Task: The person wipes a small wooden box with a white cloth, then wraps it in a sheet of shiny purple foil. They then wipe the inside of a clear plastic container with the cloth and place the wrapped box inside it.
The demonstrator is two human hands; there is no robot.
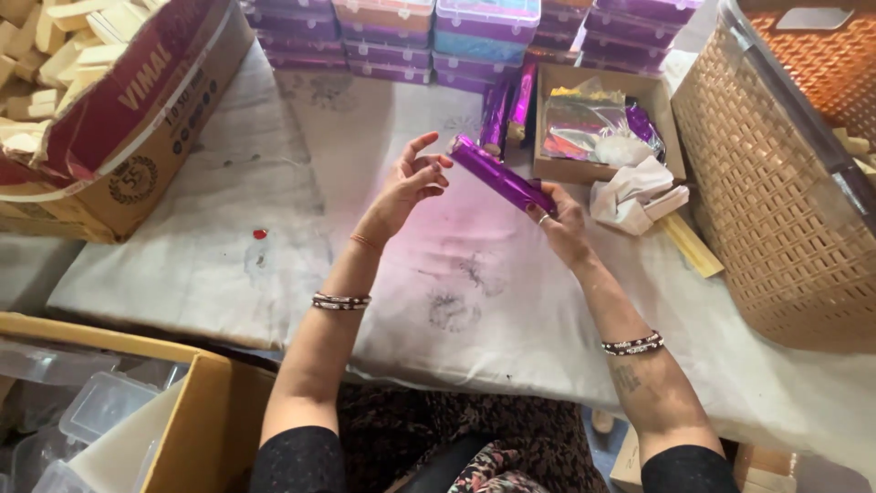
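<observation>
left hand [411,187]: raised over the table, fingers [429,167] loosely curled and part open, tips just touching the upper end of the purple foil bar [500,175], not really clamped round it
right hand [558,219]: fingers wrapped under the lower end of the bar, gripping it, ring visible on one finger
purple foil bar: long, shiny, wrapped in purple foil, held tilted between both hands just above the white cloth, upper end pointing up-left
table [228,256]: covered with a white cloth, smudged grey in spots, small red mark off to the left
small cardboard tray [547,119]: just beyond the hands, open, stuffed with crinkly purple and rainbow foil sheets
more purple bars [507,110]: lying right beside that tray on its left
crumpled white paper [630,196]: next to the right hand, pale wooden stick [691,245] beside it
stacked plastic boxes [429,32]: far edge, flat, purple, pink and blue lids
big carton [137,137]: far left, brown with red print, filled with pale bars
woven basket [776,201]: far right, tan, tall
yellowish box [196,411]: near left, clear plastic containers [91,411] inside
wrists: bangles on both, dark sleeves at the bottom edge
</observation>
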